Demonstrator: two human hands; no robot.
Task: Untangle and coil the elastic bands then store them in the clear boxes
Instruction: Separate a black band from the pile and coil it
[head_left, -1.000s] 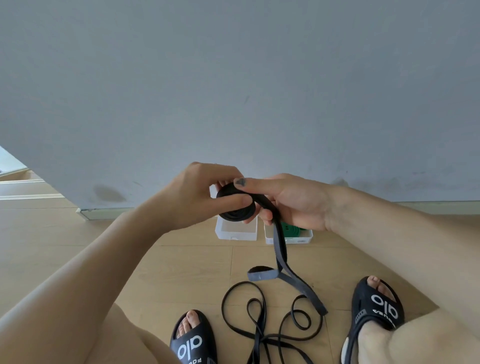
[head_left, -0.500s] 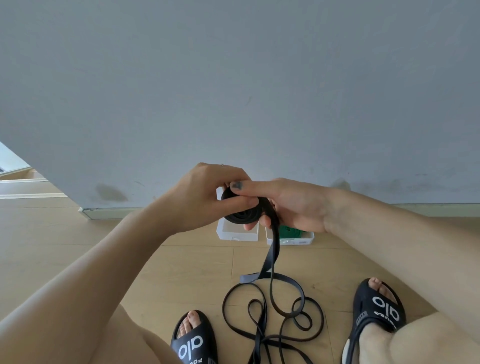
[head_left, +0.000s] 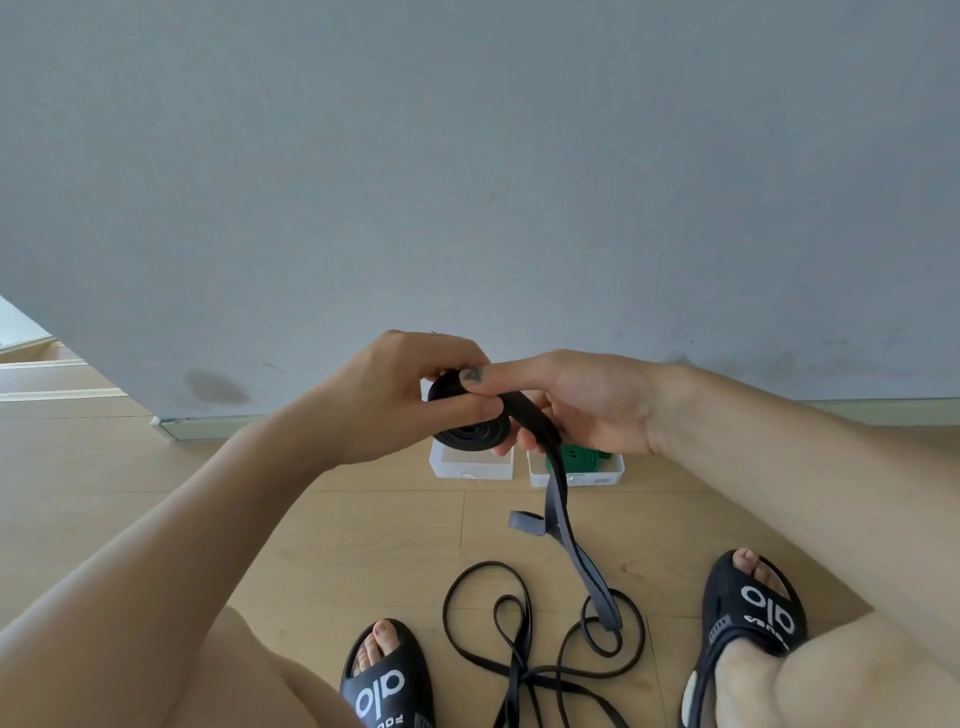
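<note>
A: What are the fingers doing?

B: The left hand (head_left: 395, 395) is gripping a flat black coil (head_left: 470, 434) of band, its thumb pressing across the top and its fingers curling underneath. The right hand (head_left: 582, 400) is laying its forefinger along the coil's upper edge, while its other fingers are curling round the loose strap (head_left: 558, 499) coming off it.

A: Where is that strap going?

B: It is hanging down from the coil to the wood floor (head_left: 363, 535), twisting once on the way and ending in a folded loop.

A: And the rest?

B: A thin black band (head_left: 519, 649) is lying in tangled loops on the floor between two black sandals (head_left: 753, 608). Beyond the hands, two clear boxes are sitting side by side near the wall (head_left: 467, 182): the left box (head_left: 470, 467) directly under the coil, the right box (head_left: 597, 475) holding a green band (head_left: 582, 456).
</note>
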